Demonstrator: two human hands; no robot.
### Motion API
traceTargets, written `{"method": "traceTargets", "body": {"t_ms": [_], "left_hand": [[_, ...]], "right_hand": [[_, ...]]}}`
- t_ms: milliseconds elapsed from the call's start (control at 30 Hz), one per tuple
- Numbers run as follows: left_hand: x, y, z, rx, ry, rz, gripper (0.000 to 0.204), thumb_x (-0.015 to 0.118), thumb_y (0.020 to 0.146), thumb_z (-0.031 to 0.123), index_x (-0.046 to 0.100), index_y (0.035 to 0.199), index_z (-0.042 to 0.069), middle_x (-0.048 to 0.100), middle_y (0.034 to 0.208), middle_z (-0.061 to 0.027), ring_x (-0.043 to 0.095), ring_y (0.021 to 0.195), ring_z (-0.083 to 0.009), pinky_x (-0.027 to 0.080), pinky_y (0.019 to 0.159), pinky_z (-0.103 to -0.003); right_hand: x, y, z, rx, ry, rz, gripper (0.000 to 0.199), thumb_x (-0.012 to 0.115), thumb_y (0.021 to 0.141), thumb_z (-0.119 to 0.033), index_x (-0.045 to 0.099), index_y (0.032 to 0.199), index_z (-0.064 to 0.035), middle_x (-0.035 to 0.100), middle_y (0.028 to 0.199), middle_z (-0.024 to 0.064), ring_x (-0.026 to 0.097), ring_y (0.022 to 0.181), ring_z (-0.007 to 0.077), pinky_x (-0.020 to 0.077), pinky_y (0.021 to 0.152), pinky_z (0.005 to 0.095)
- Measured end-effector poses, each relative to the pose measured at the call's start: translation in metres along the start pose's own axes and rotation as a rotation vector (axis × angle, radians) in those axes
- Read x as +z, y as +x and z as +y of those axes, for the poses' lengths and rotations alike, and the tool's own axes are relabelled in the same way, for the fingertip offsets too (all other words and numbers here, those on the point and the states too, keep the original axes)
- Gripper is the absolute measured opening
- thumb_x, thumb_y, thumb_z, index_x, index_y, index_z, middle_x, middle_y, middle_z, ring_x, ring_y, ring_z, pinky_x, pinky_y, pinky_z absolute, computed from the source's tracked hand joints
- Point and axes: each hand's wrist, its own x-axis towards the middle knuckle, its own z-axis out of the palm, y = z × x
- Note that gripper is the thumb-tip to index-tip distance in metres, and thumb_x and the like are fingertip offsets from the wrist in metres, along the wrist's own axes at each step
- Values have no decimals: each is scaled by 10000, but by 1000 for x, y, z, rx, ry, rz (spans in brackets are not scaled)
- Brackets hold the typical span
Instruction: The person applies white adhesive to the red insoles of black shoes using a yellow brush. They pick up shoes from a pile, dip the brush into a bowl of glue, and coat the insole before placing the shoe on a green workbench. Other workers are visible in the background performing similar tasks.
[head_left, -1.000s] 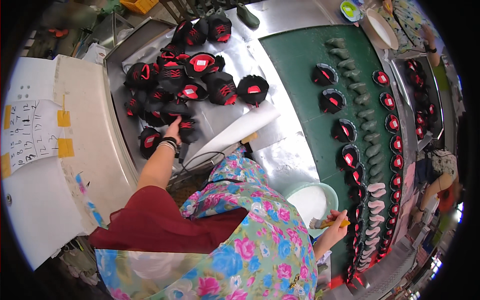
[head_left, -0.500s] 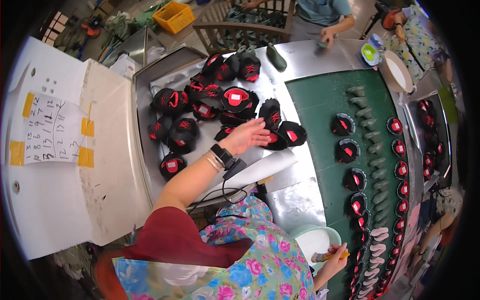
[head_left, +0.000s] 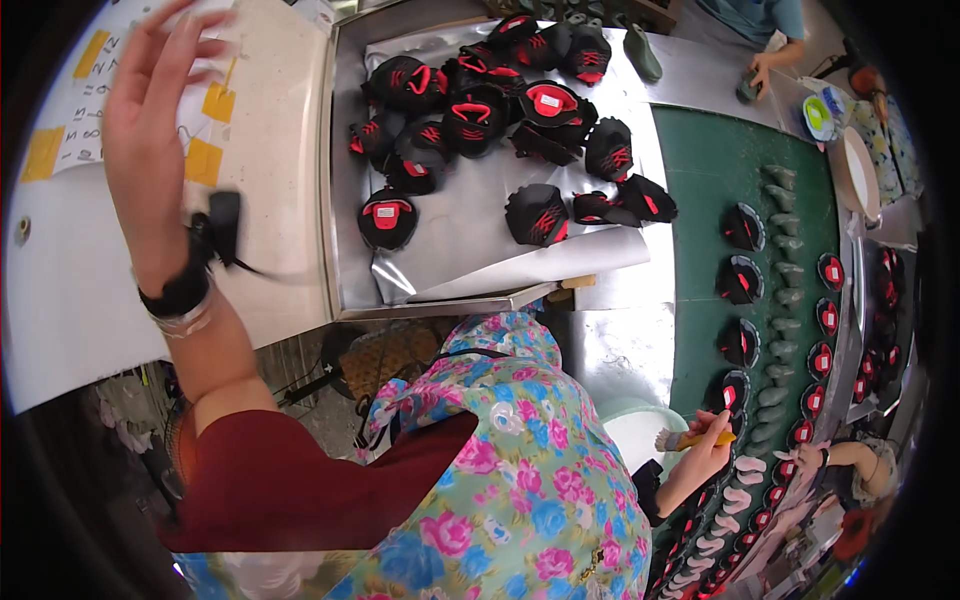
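Up at the left of the view, the left hand [head_left: 150, 120] is raised in the air with its fingers spread apart and nothing in them, well above the cream-coloured side surface [head_left: 270, 200] that carries a white paper sheet with yellow tape strips [head_left: 90, 130]. A black band and clear bangle [head_left: 180, 300] sit at that wrist (a small black tab sticks out beside it). Low at the right, the right hand [head_left: 705, 450] is closed round a yellow-handled brush [head_left: 695, 438], just above a white round bowl [head_left: 630, 435] at the edge of the green belt [head_left: 710, 200]. Black and red shoe upper pieces [head_left: 480, 110] lie heaped on a shiny metal tray surface [head_left: 450, 240], well apart from both hands, the nearest one a single black piece with a red patch [head_left: 387, 217]. Further black and red pieces [head_left: 742, 280] sit in rows on the belt beside grey-green foot-shaped lasts [head_left: 785, 260]. Another person's hand [head_left: 762, 72] works at the top right
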Motion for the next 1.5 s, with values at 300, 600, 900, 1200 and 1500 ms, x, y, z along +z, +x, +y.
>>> {"method": "traceTargets", "body": {"t_ms": [300,600,900,1200,1500], "left_hand": [[116,-10,-187,-70,343,-579,363,628,933,317,648,1183,54,700,987,-155,667,899,-270,520,802,-393],[276,-249,-333,-974,316,-902,1204,911,598,379,229,1520,13,552,1352,-286,544,1271,-385,405,1096,-419],[351,-222,-238,-1438,-652,-622,625,766,835,185,408,1289,-51,611,1134,-190,680,936,-310,609,751,-552],[336,-74,-93,-1242,-1507,-605,325,653,914,144,596,1176,-39,597,1244,-146,659,1024,-243,581,881,-445],[244,48,30,-629,-1699,-571,300,627,942,132,589,1217,19,668,1115,-163,667,1000,-361,611,823,-383]], "right_hand": [[9,4,-12,-37,-3,-2,417,519,1047,-326,608,791,-9,560,675,9,497,593,68,387,543,217],[7,4,-13,17,-75,76,411,525,1045,-327,607,783,-22,541,641,-3,466,542,46,346,500,190],[25,2,-17,31,-65,23,400,540,1040,-324,622,801,-14,559,665,-5,501,587,49,379,541,196],[42,-9,-57,-110,-120,-19,358,543,1042,-275,646,871,22,612,720,17,515,617,60,396,573,213],[34,-30,-58,-152,-92,-16,281,545,1037,-223,661,927,9,667,807,22,574,673,75,427,608,206]]}}
